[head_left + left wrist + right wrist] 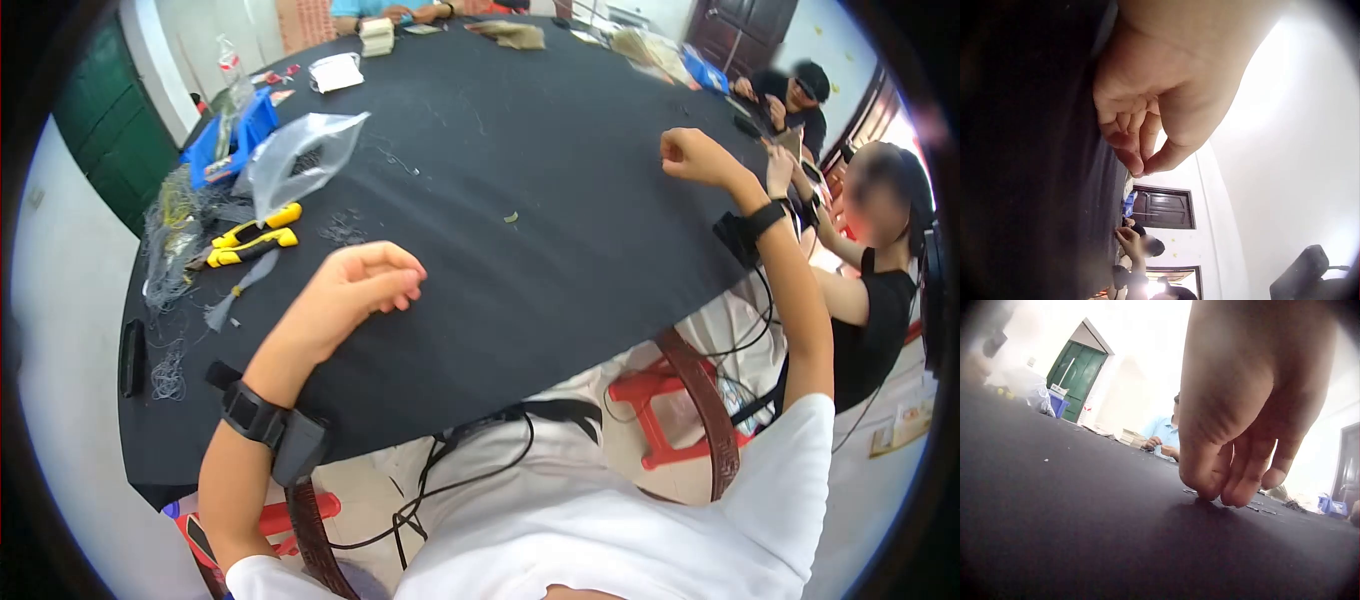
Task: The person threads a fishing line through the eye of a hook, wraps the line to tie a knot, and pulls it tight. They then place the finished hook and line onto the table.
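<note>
My left hand (365, 280) is held over the near left of the black-covered table (500, 300). In the left wrist view its thumb and fingertips (1137, 169) meet, and no object shows between them. Farther right, my right hand (700, 157) has its fingers curled. The right wrist view has its fingertips (1235, 497) right at the tabletop, beside several small shiny slivers (1266, 511); nothing shows in its grasp, though its inner side is partly hidden. A small yellowish scrap (511, 217) lies between the hands.
At left lie yellow-handled pliers (250, 246), a tied grey thread bundle (238, 290), tangled netting (170, 240), a clear plastic bag (305, 160) and a blue bin (255, 120). A black case (131, 358) sits near the edge. Other people sit at the far side and right.
</note>
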